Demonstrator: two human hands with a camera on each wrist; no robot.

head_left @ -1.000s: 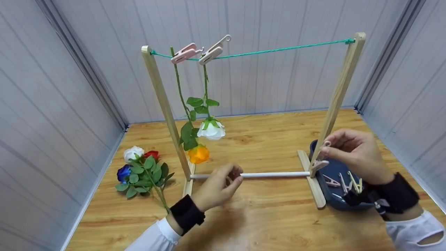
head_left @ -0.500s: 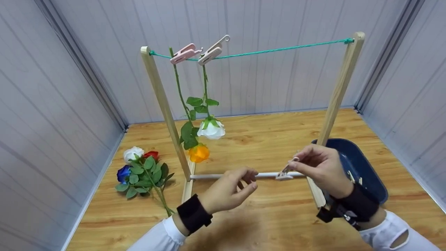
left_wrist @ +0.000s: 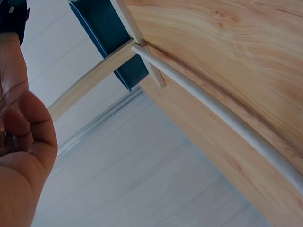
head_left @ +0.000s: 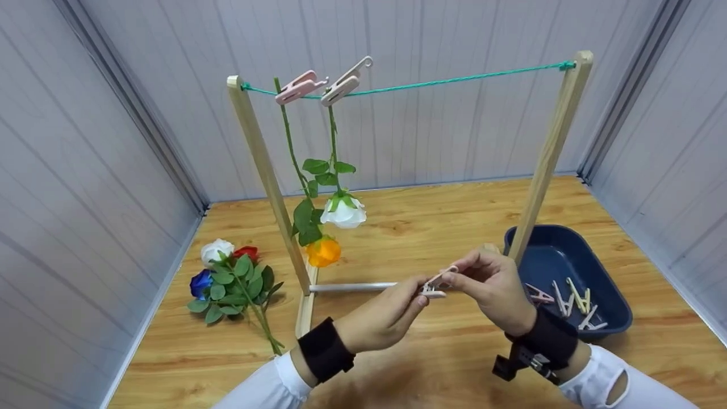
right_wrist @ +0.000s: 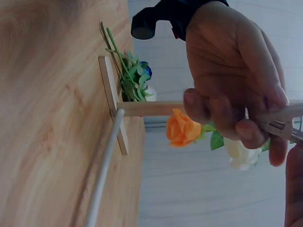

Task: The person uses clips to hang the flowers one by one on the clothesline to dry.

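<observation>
Between my two hands, in the head view, is a pale pink clothespin point(head_left: 434, 294). My right hand point(head_left: 494, 291) pinches its upper end between thumb and fingers. At the other end, the thumb and fingertips of my left hand point(head_left: 375, 319) close on it; the right wrist view shows the clothespin point(right_wrist: 279, 126) in those fingers. Behind, an orange rose point(head_left: 324, 251) and a white rose point(head_left: 343, 213) hang upside down from a green cord point(head_left: 443, 83). A pink clothespin point(head_left: 298, 88) and a beige clothespin point(head_left: 341, 91) clip their stems to it.
Wooden posts point(head_left: 261, 153) carry the cord, with a white rod point(head_left: 352, 287) low between them. On the left lie a white rose point(head_left: 216, 251), a red rose point(head_left: 246, 253) and a blue rose point(head_left: 200, 284). A dark blue basin point(head_left: 545, 250) at right holds several clothespins point(head_left: 579, 298).
My right hand has moved left from over the basin, carrying the clothespin. My left hand has shifted right, and its fingers now meet the clothespin.
</observation>
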